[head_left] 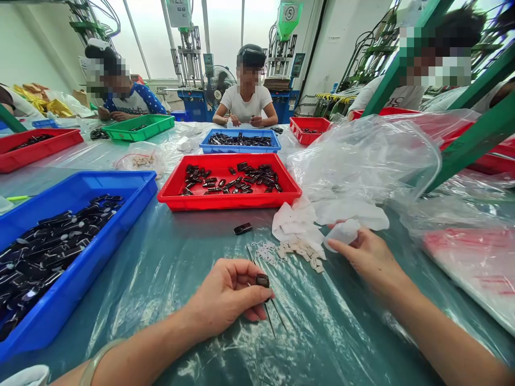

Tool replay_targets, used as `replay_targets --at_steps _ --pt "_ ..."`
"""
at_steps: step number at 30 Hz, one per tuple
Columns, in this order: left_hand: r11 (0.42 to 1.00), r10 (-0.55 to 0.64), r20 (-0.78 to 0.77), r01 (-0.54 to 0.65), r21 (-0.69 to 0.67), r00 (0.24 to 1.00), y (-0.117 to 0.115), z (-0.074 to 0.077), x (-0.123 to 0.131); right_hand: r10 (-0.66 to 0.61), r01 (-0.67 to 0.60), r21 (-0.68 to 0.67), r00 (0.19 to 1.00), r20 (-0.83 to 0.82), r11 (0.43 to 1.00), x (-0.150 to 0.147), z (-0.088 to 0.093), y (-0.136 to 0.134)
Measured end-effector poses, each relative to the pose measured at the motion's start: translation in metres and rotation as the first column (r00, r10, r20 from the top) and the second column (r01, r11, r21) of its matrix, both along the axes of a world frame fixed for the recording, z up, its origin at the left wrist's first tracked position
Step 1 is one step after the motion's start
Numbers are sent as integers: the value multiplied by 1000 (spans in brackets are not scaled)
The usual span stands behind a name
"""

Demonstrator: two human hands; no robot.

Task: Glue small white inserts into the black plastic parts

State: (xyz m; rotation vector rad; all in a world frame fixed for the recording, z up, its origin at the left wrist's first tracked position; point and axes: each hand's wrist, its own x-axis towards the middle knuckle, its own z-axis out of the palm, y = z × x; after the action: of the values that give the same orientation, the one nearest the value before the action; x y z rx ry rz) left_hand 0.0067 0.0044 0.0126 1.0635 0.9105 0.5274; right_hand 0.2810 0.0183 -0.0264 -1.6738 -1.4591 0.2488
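My left hand [237, 292] pinches a small glossy black part [263, 280] between thumb and fingers, above the table. Thin metal tweezers [278, 313] run beneath that hand, partly hidden by it. Over on the right, my right hand [364, 252] has its thumb and fingers closed on a white translucent plastic piece [341, 234], whose exact kind I cannot make out. Crumpled white paper [295, 222] is beside it, with a pile of small beige pieces [300, 249] and tiny white bits [266, 252] in front. One loose black part [243, 229] lies beyond my left hand.
A red tray [229, 202] of black parts stands ahead, a large blue tray [116, 236] of them at left. Clear plastic bags [362, 155] and a green metal post [454, 153] occupy the right side. Across the table, a co-worker [246, 102] sits behind a smaller blue tray [241, 149].
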Motion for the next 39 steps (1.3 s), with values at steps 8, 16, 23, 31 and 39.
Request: replay_targets --at_steps 8,16,23,31,39 --pt "992 -88 31 91 -87 996 -2 -7 -1 117 -142 137 978 174 980 -32 30 -27" --pt "976 -163 73 172 -136 984 -6 -11 -1 244 -472 214 730 638 855 -64 39 -48" --pt "964 -210 81 220 -149 974 -5 -12 0 170 -437 241 713 680 867 -72 35 -52" --pt "957 -237 79 247 -152 968 -4 -16 0 190 -473 187 641 744 861 -73 36 -55" --pt "945 -276 72 285 -161 958 -7 -13 0 233 -514 153 608 759 844 -71 32 -59"
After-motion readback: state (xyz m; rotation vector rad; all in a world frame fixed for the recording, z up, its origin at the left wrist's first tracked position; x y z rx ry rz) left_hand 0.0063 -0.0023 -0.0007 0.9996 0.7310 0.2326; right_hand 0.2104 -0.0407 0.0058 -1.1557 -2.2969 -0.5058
